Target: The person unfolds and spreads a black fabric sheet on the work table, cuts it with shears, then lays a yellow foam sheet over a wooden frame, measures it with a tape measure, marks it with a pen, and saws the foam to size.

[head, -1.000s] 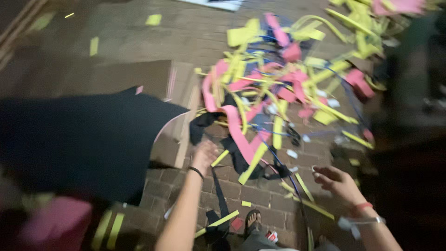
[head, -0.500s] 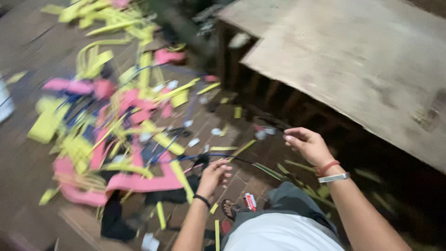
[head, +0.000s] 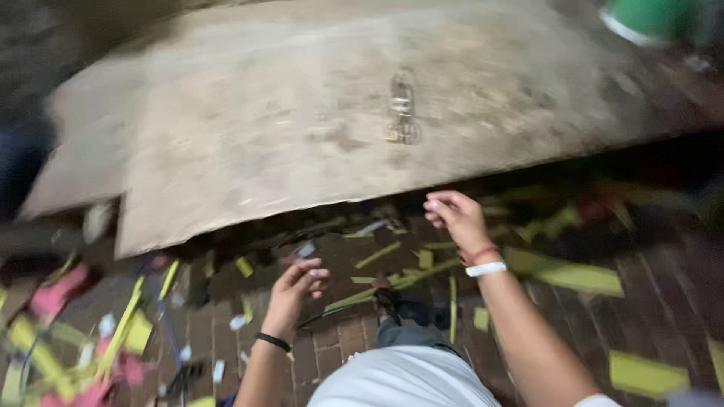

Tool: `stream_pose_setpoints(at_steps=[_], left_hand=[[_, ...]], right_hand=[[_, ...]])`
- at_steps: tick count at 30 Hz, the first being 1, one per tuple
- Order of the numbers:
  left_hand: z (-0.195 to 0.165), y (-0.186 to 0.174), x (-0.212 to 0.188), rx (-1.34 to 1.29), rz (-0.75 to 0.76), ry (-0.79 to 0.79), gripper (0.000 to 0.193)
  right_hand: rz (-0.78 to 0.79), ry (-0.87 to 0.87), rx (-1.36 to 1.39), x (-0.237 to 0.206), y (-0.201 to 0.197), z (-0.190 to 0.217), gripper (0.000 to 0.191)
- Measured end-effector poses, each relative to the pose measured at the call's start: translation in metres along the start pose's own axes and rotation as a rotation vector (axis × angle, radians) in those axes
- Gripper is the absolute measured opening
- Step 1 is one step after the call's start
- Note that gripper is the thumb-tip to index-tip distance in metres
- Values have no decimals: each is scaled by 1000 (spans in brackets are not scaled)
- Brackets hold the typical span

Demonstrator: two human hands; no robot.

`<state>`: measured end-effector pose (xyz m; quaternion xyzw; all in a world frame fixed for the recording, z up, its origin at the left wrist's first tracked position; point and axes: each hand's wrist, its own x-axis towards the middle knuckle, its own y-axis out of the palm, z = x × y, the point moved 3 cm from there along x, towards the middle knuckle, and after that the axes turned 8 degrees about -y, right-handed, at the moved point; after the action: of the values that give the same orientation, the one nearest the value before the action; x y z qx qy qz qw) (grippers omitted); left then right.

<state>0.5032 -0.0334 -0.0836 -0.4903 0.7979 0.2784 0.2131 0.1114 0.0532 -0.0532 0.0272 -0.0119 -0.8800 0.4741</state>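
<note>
The left hand [head: 296, 290], fingers curled and holding nothing, hovers over a long yellow strip [head: 392, 283] on the brick floor [head: 664, 279]. The right hand [head: 456, 217], loosely bent and empty, is near the edge of a worn wooden board [head: 302, 113]. Pink and yellow scraps [head: 83, 339] litter the bricks at left.

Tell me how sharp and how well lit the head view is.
Head view: motion blur smears nearly everything, worst on the green object and the paper scraps; the left hand and right hand are soft; light is dim and warm, with deep shadow beneath the wooden board.
</note>
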Motion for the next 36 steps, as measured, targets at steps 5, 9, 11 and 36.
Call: stream_pose_setpoints(at_steps=[5,9,11,36], left_hand=[[-5,87,25,230,155,-100,33],[6,145,34,353,357,-158,32],[19,167,32,498,400,-179,31],[404,298,-306,1243,1420,-536,40]], right_hand=[[-314,-22,85,-66,-105,-18,19],[-600,-26,160,-177,-167,-29,19],[-771,-33,203,-250,-186,-33,18],[-1841,89,92,-980,-39,-113,34]])
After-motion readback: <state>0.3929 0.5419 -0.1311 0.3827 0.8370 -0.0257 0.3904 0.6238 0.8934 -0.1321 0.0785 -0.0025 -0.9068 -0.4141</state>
